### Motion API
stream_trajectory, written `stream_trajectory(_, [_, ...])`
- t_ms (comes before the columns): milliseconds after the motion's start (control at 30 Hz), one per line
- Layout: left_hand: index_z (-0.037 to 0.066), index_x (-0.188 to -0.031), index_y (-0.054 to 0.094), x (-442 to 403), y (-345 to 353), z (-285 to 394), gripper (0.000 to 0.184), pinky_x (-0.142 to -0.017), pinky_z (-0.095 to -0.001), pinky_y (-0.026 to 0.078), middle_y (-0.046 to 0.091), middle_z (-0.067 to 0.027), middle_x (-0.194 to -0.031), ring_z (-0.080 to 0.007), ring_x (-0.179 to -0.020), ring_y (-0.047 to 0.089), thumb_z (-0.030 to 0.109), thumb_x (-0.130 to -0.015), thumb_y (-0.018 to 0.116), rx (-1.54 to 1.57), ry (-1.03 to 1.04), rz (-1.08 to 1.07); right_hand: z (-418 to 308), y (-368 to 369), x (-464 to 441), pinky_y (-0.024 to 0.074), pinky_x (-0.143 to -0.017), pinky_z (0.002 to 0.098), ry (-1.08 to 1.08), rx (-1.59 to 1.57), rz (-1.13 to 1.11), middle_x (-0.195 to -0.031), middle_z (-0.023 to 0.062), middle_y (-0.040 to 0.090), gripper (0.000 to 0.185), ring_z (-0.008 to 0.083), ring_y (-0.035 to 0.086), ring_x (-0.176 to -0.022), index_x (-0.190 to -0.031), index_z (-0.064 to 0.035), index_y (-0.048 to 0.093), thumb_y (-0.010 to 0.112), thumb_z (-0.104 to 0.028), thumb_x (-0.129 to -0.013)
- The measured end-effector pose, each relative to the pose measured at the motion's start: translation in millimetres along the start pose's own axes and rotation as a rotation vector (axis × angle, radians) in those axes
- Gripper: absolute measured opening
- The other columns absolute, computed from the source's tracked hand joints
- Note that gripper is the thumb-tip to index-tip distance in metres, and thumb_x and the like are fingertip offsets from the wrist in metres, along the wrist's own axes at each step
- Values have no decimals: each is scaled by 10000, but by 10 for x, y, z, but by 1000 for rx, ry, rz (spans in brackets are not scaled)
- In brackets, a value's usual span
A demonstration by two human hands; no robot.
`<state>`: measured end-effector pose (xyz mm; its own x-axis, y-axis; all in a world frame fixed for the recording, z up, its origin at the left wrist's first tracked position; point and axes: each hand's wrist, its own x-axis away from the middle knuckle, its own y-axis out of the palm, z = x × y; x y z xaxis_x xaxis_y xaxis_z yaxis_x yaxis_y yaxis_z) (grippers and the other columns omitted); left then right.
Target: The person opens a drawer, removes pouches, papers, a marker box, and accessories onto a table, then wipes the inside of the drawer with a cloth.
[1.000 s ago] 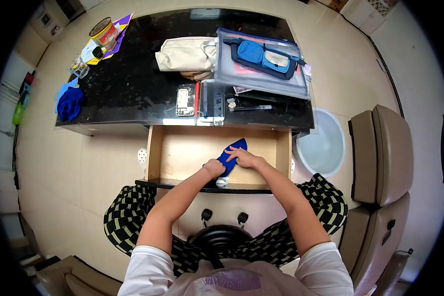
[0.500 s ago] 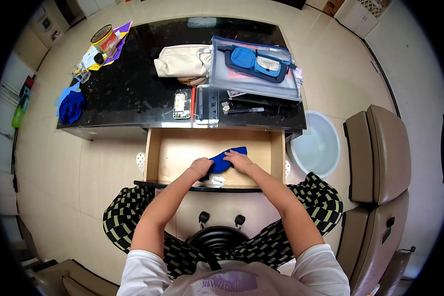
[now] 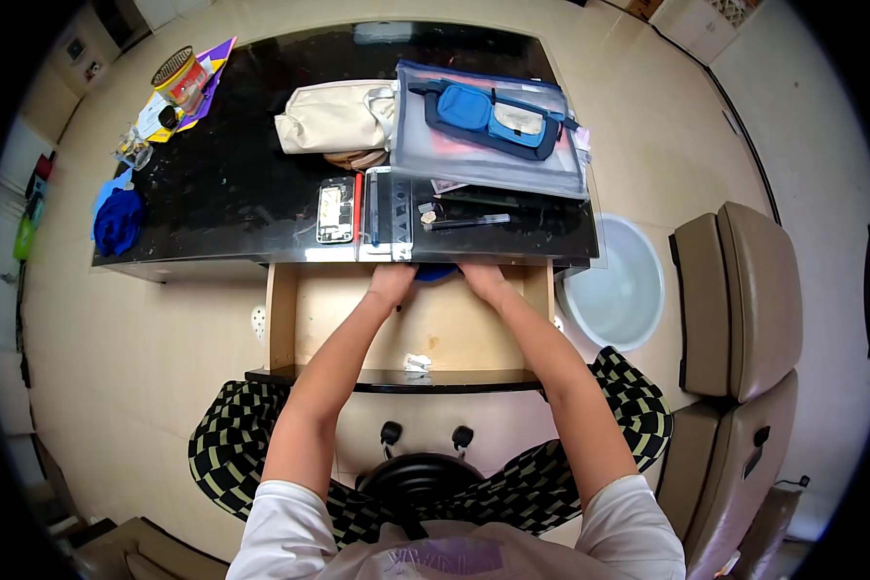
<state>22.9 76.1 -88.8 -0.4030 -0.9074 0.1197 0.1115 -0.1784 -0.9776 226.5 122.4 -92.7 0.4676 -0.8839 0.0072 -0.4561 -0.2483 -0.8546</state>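
Observation:
At the back of the pulled-out wooden drawer (image 3: pixel 348 333), a piece of blue cloth (image 3: pixel 436 274) shows between my two hands. Its far part is hidden beneath the tabletop edge. My left hand (image 3: pixel 393 283) is at the cloth's left end and my right hand (image 3: pixel 480 277) at its right end. The tabletop hides the fingertips of both, but the cloth has travelled with them, held between them. A small crumpled white piece (image 3: pixel 417 362) lies near the drawer's front.
On the black tabletop (image 3: pixel 232 184) lie an opened phone (image 3: pixel 335 210), a beige pouch (image 3: pixel 333 116), a mesh zip bag (image 3: pixel 411 145) with a blue waist bag (image 3: pixel 493 118) on it, and a pen (image 3: pixel 469 221). A bunched blue cloth (image 3: pixel 118 222) sits at the left corner. A pale basin (image 3: pixel 614 285) stands at right.
Both hands have moved forward with the blue cloth, from the middle of the drawer to its back, partly under the tabletop. The view has shifted slightly.

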Motion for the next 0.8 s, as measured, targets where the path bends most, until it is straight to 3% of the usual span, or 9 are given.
stream_trajectory(100, [70, -1163, 467, -171, 195, -19, 363, -959, -407, 339, 460, -155, -1196, -303, -1126, 433, 125, -806, 425, -361, 52, 412, 183, 50, -34, 171, -1046, 355, -40, 174, -4, -1355, 158, 270, 432, 329, 241, -1244, -1287, -142, 349, 349, -305, -887])
stream_trajectory(133, [59, -1220, 409, -214, 274, -28, 416, -1031, -423, 215, 362, -157, -1290, -323, -1216, 311, 131, -810, 416, -238, 9, 265, 162, 32, -15, 161, -1051, 361, -79, 307, -31, -1367, 163, 244, 432, 337, 229, -1250, -1298, -151, 328, 336, -296, -891])
stream_trajectory(233, [20, -1278, 328, -331, 301, -16, 449, -1046, -429, 180, 271, -165, -1361, -318, -1262, 242, 165, -853, 341, -30, -141, -15, 140, 101, 40, 172, -1051, 380, 95, 227, -162, -1377, 166, 214, 426, 348, 214, -1256, -1306, -177, 310, 334, -210, -883])
stream_trajectory(300, [43, -1280, 330, -329, 284, 7, 436, -1050, -408, 176, 263, -156, -1366, -311, -1261, 243, 180, -866, 315, -91, -168, -117, 162, 205, 64, 186, -1046, 384, 113, 196, -170, -1374, 169, 221, 444, 345, 213, -1258, -1302, -185, 320, 344, -154, -860])
stream_trajectory(367, [89, -1285, 334, -263, 309, 17, 422, -1046, -394, 191, 263, -139, -1369, -304, -1260, 244, 178, -873, 310, 170, -199, 9, 253, 282, 112, 199, -1042, 388, 138, 170, -184, -1370, 171, 227, 470, 343, 212, -1260, -1298, -193, 330, 354, -98, -838])
stream_trajectory(533, [149, -1250, 406, -116, 393, 30, 385, -1023, -378, 245, 323, -133, -1336, -281, -1239, 296, 191, -881, 306, 44, -97, -38, 204, 226, 157, 285, -1001, 389, 25, 184, -152, -1341, 151, 295, 543, 338, 268, -1236, -1278, -191, 371, 386, -21, -762])
stream_trajectory(633, [169, -1188, 489, -34, 321, 31, 385, -925, -357, 380, 394, -121, -1276, -273, -1151, 406, 121, -829, 359, 182, -88, -159, 91, 132, 243, 372, -930, 393, 107, 244, -358, -1286, 131, 376, 518, 332, 361, -1170, -1244, -175, 423, 421, -30, -747])
stream_trajectory(733, [171, -1198, 492, 73, 303, 21, 527, -899, -353, 399, 453, -110, -1190, -292, -1103, 432, 26, -691, 487, 212, -14, -115, -6, 105, 425, 424, -868, 383, 26, 273, -270, -1223, 121, 436, 495, 319, 433, -1091, -1205, -152, 473, 475, -40, -723])
stream_trajectory(800, [174, -1178, 507, 123, 288, 6, 515, -896, -349, 401, 461, -104, -1171, -287, -1082, 440, 23, -686, 496, 217, 18, -109, -70, 90, 506, 423, -870, 371, 26, 269, -303, -1226, 119, 431, 498, 314, 430, -1092, -1202, -136, 475, 487, -40, -714])
